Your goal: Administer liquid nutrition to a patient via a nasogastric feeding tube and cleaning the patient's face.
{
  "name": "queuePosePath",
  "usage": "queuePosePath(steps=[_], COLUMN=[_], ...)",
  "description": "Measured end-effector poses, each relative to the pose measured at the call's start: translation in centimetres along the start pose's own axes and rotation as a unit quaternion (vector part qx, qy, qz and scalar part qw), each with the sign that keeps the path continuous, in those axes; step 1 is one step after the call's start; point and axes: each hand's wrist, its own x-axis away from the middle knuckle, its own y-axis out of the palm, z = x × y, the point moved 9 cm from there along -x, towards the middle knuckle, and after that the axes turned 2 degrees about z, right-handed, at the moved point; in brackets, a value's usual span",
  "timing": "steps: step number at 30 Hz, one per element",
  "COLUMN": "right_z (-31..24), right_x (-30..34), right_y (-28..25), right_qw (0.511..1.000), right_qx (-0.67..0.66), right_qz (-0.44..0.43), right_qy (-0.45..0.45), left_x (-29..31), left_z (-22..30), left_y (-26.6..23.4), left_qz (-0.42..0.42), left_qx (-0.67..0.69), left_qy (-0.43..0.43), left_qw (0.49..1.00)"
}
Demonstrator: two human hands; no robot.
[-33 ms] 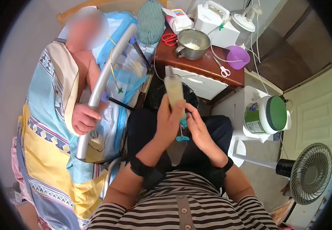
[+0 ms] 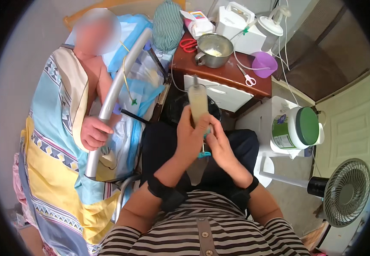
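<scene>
A large clear syringe (image 2: 198, 102) holds pale yellowish liquid. It is upright in front of my lap, with its narrow tip upward and a teal T-shaped handle (image 2: 204, 154) on a thin rod below. My left hand (image 2: 190, 134) is closed round the lower barrel, thumb across it. Against the teal lower end, my right hand (image 2: 220, 141) has its fingers bent close together, partly hiding that end. A black bag-lined bin (image 2: 178, 109) sits behind the syringe. To the left, another person lies in bed, one hand (image 2: 94, 133) on the metal bed rail (image 2: 121, 81).
A brown cabinet (image 2: 232, 77) holds a steel pot (image 2: 215, 50), red-handled scissors (image 2: 188, 45), white scissors (image 2: 249, 80), a purple cup (image 2: 264, 65) and a white machine (image 2: 240, 30) with tubing. A green-lidded tub (image 2: 294, 128) and fan (image 2: 346, 193) stand at right.
The syringe has shifted slightly right and stands a little straighter. Both hands have moved slightly with it, and the teal handle shows less.
</scene>
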Motion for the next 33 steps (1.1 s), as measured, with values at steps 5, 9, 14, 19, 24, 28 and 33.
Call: queuePosePath(steps=[5, 9, 14, 19, 24, 28, 33], right_z=[-0.7, -2.0, -3.7, -5.7, -6.6, -5.9, -6.2], right_x=[0.6, 0.2, 0.0, 0.7, 1.0, 0.8, 0.6], right_y=[-2.2, -3.4, -4.4, -4.3, -4.3, -4.7, -4.8], right_qw=[0.988, 0.986, 0.983, 0.975, 0.971, 0.966, 0.942], right_qx=[0.044, -0.066, -0.024, 0.010, 0.062, 0.081, 0.105], right_qz=[0.135, 0.141, 0.162, 0.196, 0.200, 0.215, 0.261], right_qy=[-0.068, -0.056, -0.078, -0.102, -0.111, -0.115, -0.183], left_x=[0.6, 1.5, 3.0, 3.2, 2.9, 2.5, 2.5], left_z=[2.0, 0.1, -6.9, -7.0, -4.9, -4.3, -6.2], left_y=[2.2, 2.4, 3.1, 4.4, 6.0, 6.2, 6.1], left_qz=[-0.024, -0.046, -0.147, -0.137, -0.171, -0.111, -0.079], left_qx=[-0.077, 0.063, -0.030, -0.030, 0.047, 0.041, 0.089], left_qy=[0.074, -0.050, -0.226, -0.279, -0.234, -0.196, -0.247], left_qw=[0.994, 0.996, 0.963, 0.950, 0.956, 0.973, 0.962])
